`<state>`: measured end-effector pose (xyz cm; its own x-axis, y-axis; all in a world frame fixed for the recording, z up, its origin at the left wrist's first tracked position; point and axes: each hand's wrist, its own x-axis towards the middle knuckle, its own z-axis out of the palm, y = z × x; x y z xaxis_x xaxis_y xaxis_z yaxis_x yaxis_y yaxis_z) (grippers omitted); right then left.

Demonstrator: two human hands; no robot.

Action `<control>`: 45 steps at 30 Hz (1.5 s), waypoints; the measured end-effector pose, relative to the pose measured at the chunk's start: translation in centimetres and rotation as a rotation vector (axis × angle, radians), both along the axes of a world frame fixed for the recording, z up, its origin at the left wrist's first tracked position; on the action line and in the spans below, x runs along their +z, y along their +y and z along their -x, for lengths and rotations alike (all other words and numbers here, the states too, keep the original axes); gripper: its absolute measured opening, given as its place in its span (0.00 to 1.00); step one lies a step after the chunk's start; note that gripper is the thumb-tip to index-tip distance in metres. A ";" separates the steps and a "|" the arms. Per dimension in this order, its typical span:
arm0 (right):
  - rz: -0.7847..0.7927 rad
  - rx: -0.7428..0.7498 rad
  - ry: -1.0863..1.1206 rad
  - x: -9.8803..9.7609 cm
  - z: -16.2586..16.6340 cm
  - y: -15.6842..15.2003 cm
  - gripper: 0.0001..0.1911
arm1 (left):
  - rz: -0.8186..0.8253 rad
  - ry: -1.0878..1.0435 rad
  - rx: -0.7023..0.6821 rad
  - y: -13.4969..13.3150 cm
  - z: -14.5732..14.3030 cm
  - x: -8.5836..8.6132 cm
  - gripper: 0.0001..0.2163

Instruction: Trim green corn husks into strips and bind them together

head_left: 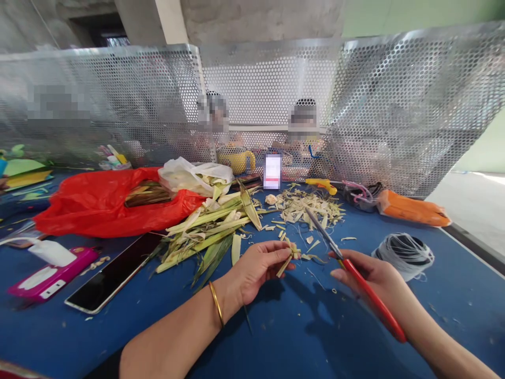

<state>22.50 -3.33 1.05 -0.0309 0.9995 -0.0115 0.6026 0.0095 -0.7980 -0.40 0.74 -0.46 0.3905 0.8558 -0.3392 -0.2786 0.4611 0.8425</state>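
Pinched between the thumb and fingers of my left hand (262, 263) is a small bundle of corn husk strips (291, 252), some ends sticking out below. My right hand (369, 273) grips red-handled scissors (369, 297); their metal blades point up and away, toward the far side of the table. The blades are apart from the bundle. Past my hands lies a pile of cut husk scraps (313, 205). Longer green and pale corn husks (209, 223) are heaped left of them. A spool of grey cord (404, 257) sits beyond my right hand.
A dark-screened phone (114, 273), a magenta power strip (55, 273) and a red plastic bag (98, 210) lie left. A perforated metal screen (268, 84) closes the back, with people behind it. Nearby are a yellow mug (234, 159), a glue gun (321, 184) and an orange packet (412, 209).
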 end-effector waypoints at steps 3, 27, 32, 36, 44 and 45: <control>-0.003 -0.056 0.153 0.0 0.8 -0.3 0.26 | 0.038 -0.082 0.002 -0.4 -0.3 0.0 0.12; 0.145 0.060 0.469 0.0 3.4 -1.5 0.23 | -0.027 -0.050 0.007 -2.5 -2.5 -0.2 0.13; 0.036 0.004 0.409 -0.2 2.9 -1.4 0.23 | 0.002 0.042 0.042 -2.5 -2.6 0.1 0.12; -0.079 0.004 0.262 0.1 1.8 -1.2 0.24 | -0.059 -0.004 0.127 -1.9 -2.1 0.2 0.11; -0.007 0.226 0.039 1.5 -0.3 -1.8 0.33 | -0.112 -0.081 0.360 0.3 -0.1 0.5 0.12; 0.017 0.243 -0.015 1.6 -0.4 -1.8 0.33 | -0.116 -0.095 0.377 0.5 0.0 0.6 0.12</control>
<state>22.94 -5.14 2.63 -0.2702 0.9623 -0.0307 0.5958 0.1421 -0.7905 -0.43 1.22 0.12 0.0673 0.9755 -0.2094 -0.4892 0.2152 0.8452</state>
